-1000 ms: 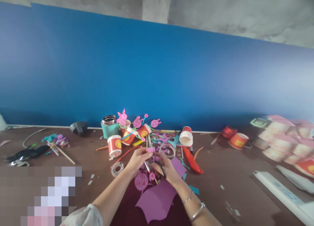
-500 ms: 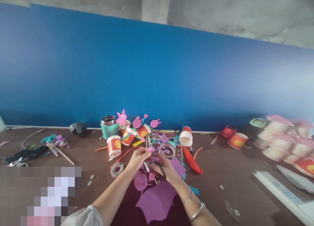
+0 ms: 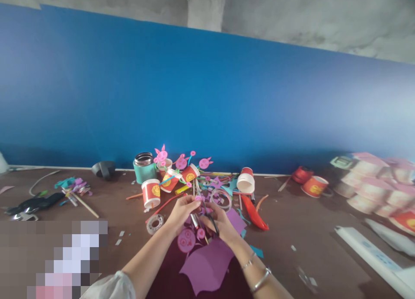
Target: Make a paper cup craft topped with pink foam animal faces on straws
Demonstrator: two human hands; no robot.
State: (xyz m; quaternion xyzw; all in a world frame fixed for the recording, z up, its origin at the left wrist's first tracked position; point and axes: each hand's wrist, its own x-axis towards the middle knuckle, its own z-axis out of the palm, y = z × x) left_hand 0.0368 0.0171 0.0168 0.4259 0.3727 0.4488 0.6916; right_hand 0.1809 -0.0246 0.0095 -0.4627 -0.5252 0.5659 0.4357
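Note:
Between its thumb and fingers my left hand (image 3: 180, 211) pinches a small pink paper cutout (image 3: 199, 198). My right hand (image 3: 219, 222) grips black-handled scissors (image 3: 212, 222), whose blades point up at the cutout. Below the hands lie a round pink paper face (image 3: 186, 240) and a smaller pink paper disc (image 3: 201, 233). A marker pen (image 3: 194, 220) shows between my hands. Nearest to me is a large purple paper sheet (image 3: 207, 266) with cut edges.
Red paper cups (image 3: 151, 193), some with pink paper faces, stand beside a teal flask (image 3: 143, 167). A tape roll (image 3: 155, 224) lies to the left. Stacked cups (image 3: 369, 182) and a white power strip (image 3: 372, 256) are at right. A blue partition (image 3: 207, 96) rises behind.
Both hands stay almost in place. The scissor handles in my right hand shift slightly, and the small pink cutout turns a little in my left fingers.

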